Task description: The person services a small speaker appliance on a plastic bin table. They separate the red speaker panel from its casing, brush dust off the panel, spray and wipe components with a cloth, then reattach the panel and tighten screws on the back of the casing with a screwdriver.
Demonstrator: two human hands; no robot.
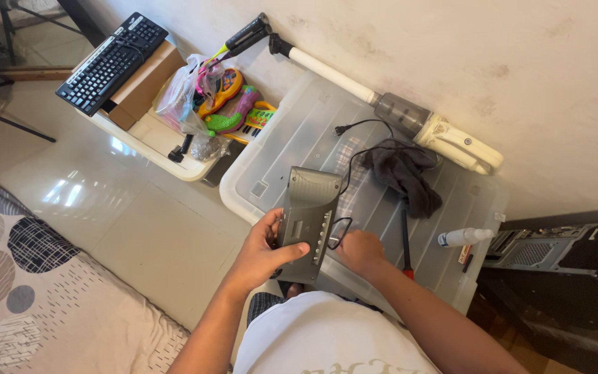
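One grey device [307, 220], two hands.

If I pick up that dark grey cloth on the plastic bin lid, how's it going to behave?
The cloth lies crumpled in soft folds, so it would probably go limp and droop. It looks light. A black cord runs at its edge on the bin lid, so it might snag or drag that along.
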